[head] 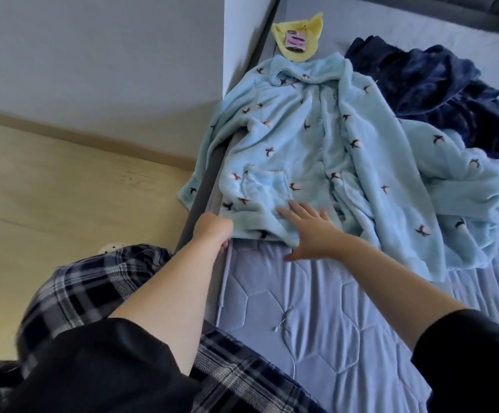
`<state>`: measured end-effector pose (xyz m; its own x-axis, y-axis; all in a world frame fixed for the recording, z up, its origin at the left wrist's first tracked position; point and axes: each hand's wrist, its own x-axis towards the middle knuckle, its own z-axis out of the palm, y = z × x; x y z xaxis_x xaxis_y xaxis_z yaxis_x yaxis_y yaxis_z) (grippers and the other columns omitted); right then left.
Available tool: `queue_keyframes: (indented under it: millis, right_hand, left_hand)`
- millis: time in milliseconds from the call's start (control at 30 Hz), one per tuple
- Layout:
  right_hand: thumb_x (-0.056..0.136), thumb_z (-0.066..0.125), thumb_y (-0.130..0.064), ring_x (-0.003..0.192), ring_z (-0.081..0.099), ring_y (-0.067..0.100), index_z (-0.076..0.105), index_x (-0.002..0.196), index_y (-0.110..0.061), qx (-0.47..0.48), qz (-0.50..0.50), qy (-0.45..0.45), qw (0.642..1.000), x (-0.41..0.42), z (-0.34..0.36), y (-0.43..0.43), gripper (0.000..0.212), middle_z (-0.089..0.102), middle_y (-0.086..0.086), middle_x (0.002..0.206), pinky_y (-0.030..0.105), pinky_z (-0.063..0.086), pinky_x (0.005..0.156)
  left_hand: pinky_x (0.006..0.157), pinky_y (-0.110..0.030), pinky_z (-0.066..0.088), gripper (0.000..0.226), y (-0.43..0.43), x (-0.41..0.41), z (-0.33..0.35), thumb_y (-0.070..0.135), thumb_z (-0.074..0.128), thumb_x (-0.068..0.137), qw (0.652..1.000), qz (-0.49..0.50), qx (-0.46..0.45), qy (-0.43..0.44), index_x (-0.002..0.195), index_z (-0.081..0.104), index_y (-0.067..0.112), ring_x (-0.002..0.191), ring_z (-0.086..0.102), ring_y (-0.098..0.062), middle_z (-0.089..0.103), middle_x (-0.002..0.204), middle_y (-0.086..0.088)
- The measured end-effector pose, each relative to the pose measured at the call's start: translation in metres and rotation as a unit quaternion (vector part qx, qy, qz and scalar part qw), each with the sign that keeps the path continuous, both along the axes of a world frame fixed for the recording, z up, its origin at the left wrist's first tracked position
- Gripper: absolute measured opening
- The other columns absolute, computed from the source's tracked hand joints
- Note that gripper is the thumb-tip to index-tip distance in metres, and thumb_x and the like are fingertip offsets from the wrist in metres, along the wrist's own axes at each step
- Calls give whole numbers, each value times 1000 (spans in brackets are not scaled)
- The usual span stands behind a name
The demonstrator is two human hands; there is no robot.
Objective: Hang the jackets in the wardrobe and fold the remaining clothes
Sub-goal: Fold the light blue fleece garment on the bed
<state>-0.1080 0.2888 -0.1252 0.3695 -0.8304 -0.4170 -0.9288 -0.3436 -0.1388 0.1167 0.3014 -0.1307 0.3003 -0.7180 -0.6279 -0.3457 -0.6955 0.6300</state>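
A light blue fleece pyjama top point(295, 150) with small bird prints lies spread on the bed, one sleeve hanging over the bed's left edge. My left hand point(214, 229) is closed on its bottom hem at the left corner. My right hand point(310, 228) lies flat and open on the hem below the pocket. More of the same light blue fleece point(456, 204) is bunched to the right. A dark navy fleece garment point(432, 93) lies crumpled beyond it. A small yellow cloth point(297, 37) with a pink print sits at the top.
The bed point(316, 317) has a lilac quilted cover, with a grey frame edge point(209, 186) along its left side. A wall corner point(224, 55) stands by the bed's head, and wood floor point(63, 189) lies to the left. My checked trousers point(87, 290) show below.
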Motion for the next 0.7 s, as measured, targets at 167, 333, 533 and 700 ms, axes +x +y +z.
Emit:
queue_keyframes:
  millis: [167,333,533,700]
  right_hand:
    - [80,62,-22,128,39,28,33,144,-22,-157,-34,18,987,3,-13,9,70,44,7,135,45,29,106]
    - [82,47,2,92,55,28,53,100,-8,-165,-99,-32,981,12,-14,8,21,58,9,95,33,41,68]
    - [82,55,-10,66,47,26,47,89,-11,-166,-133,-65,975,20,3,-4,10,58,7,78,31,33,57]
    - [69,56,-8,61,51,31,40,80,-19,-203,-106,-99,968,33,13,2,22,46,0,63,28,28,50]
  left_hand:
    - [64,-33,45,49,16,9,2,19,56,86,953,-225,11,-201,128,32,18,88,58,-28,55,107,-12]
    - [83,-36,38,85,26,-8,-8,38,69,73,790,-381,-238,-418,143,22,26,112,44,-27,40,126,-7]
    - [65,-35,39,23,20,-6,0,11,53,89,839,-341,-241,-350,111,49,16,98,56,-29,57,110,-7]
    - [64,-34,36,17,12,16,9,6,51,89,838,-262,-230,-420,101,61,12,97,51,-28,54,102,-7]
